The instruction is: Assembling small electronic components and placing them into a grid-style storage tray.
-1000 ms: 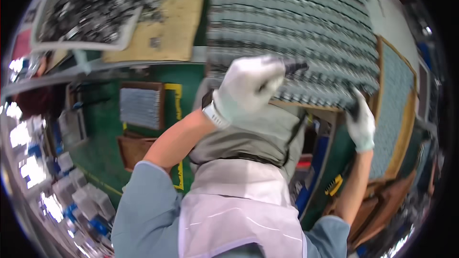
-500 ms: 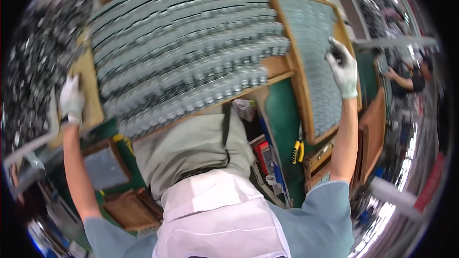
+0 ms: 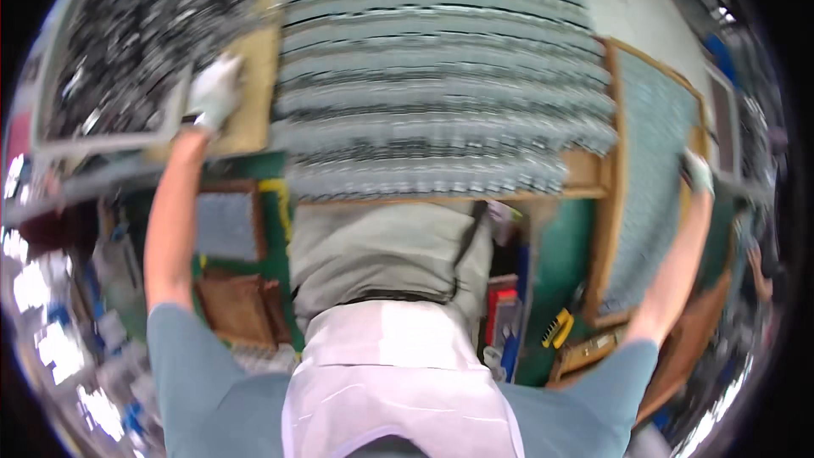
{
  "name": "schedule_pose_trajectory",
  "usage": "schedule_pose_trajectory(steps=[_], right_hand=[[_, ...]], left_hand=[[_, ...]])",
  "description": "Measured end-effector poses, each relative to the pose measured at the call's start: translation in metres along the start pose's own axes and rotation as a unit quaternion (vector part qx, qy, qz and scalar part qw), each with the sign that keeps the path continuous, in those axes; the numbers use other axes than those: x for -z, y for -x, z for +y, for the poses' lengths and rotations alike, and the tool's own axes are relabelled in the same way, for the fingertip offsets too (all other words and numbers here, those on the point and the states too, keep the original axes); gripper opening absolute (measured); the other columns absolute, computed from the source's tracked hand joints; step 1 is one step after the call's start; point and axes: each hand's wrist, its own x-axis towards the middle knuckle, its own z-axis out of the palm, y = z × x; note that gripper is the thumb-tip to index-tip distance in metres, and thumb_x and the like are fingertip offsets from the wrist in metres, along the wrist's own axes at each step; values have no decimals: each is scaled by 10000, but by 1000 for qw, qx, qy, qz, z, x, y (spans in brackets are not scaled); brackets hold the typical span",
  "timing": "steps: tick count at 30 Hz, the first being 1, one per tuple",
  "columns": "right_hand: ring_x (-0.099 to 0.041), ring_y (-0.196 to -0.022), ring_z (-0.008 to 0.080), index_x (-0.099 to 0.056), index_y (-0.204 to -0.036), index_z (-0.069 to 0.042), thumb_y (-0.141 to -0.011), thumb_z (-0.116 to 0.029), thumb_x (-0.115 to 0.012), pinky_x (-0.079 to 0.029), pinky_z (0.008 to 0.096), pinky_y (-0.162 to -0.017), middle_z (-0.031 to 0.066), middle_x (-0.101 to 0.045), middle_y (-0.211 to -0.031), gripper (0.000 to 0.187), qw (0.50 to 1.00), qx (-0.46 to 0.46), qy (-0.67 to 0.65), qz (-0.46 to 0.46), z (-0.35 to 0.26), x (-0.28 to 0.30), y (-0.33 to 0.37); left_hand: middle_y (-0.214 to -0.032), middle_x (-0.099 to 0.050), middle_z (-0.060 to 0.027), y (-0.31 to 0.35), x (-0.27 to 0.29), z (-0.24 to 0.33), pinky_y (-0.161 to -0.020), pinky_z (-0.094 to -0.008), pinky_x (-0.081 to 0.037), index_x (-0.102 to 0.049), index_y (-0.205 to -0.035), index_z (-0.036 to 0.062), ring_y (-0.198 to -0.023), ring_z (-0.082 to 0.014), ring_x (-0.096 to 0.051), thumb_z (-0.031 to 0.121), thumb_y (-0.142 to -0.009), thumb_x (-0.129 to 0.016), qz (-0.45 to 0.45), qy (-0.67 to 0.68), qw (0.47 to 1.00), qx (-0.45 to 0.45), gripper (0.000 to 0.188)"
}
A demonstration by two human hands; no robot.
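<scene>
My left hand (image 3: 217, 90), in a white glove, is at the tan board (image 3: 255, 76) beside a bin of dark metal pieces (image 3: 144, 42). Motion blur smears its fingers. Far to the right, my gloved right hand (image 3: 699, 173) is at the right side of a wood-framed tray (image 3: 604, 254) filled with small grey pieces. Its fingers are blurred too, and I cannot make out anything in them. Between my hands, long rows of grey, shiny parts (image 3: 441, 76) lie side by side on a wood-edged board.
Yellow-and-black pliers (image 3: 557, 328) lie on the green surface (image 3: 560, 237) at the lower right. A smaller framed tray (image 3: 227, 225) and brown wooden pieces (image 3: 237, 309) sit at the lower left. A metal rail (image 3: 110, 142) edges the bin.
The whole view has swung, so the rows and the tray stand farther right and the rows look level. My right hand has shifted toward the tray's right edge. My left hand stays at the board.
</scene>
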Motion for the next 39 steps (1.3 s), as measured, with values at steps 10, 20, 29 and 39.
schedule_pose_trajectory(steps=[10,20,29,39], right_hand=[[-594,-814,113,-664,-1179,-63,-902,-194,-680,-472,251,-704,9,-674,-966,306,957,203,-65,198,27,35,-16],[-587,-1024,92,-598,-1264,-14,-926,-179,-659,-458,237,-882,44,-631,-1194,381,934,322,-125,88,-74,-115,177],[-578,-1049,128,-554,-1293,-6,-940,-173,-644,-462,260,-924,65,-590,-1238,401,939,329,-100,17,-130,-200,271],[-607,-1020,181,-582,-1212,-2,-768,-207,-760,-467,283,-874,107,-638,-1166,520,914,224,-251,-226,-179,-390,406]], left_hand=[[-1242,-597,-202,50,-3,34,-965,-361,-471,-488,-1348,1,-1135,-303,-596,330,-760,-766,-41,198,908,368,728],[-1291,-599,-174,71,54,-33,-1026,-381,-429,-547,-1316,10,-1167,-290,-584,84,-785,-624,-27,168,976,133,542],[-1199,-613,-113,55,20,-1,-888,-304,-521,-581,-1218,-39,-1068,-206,-628,19,-793,-730,-95,354,914,172,454],[-1082,-655,-42,39,135,196,-829,-250,-516,-569,-1256,-21,-927,-96,-610,-64,-827,-630,-9,818,482,313,435]])
